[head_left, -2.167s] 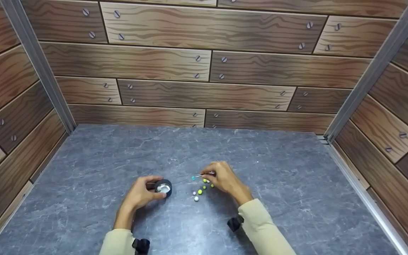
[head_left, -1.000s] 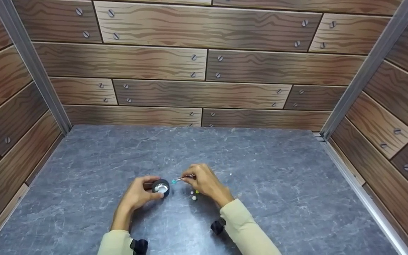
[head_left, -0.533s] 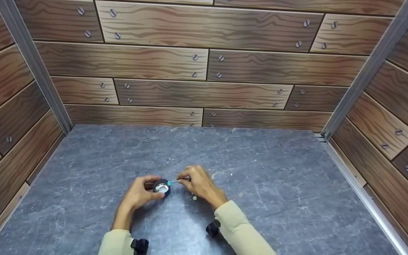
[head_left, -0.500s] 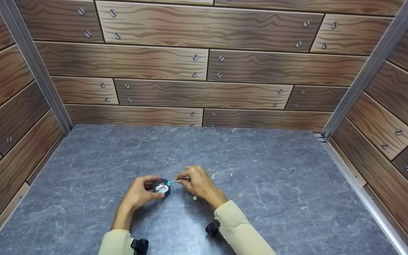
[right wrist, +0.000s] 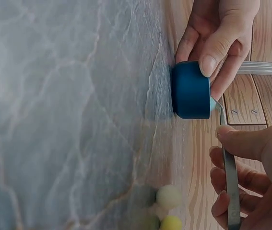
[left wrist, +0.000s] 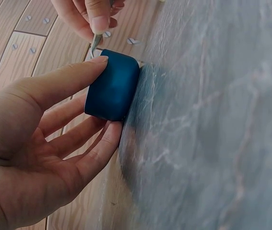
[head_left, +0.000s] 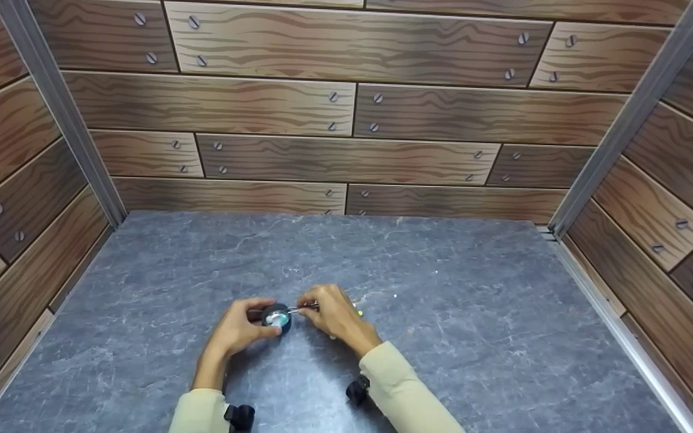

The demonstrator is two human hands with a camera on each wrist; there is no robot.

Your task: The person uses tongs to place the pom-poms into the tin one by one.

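My left hand (head_left: 238, 329) holds a small dark blue round cup (right wrist: 191, 93), thumb at its rim and fingers along the far side, as the left wrist view shows. The cup stands upright on the table with a whitish ball inside. Thumb and fingers of my right hand (head_left: 337, 319) pinch a pair of metal tweezers (right wrist: 230, 184). Their bent tips reach over the cup's mouth with a teal ball (right wrist: 213, 104), partly hidden by the rim in the right wrist view.
A cream ball (right wrist: 168, 197) and a yellow ball (right wrist: 171, 223) lie on the grey marbled table (head_left: 473, 300) near my right hand, which hides others from the head view. A tiny white speck (head_left: 395, 295) lies farther right. Wood-patterned walls (head_left: 346, 108) enclose the table.
My right hand has moved left from the loose balls, carrying the teal ball in the tweezers to the cup's rim and then over its mouth. The left hand keeps holding the cup in place.
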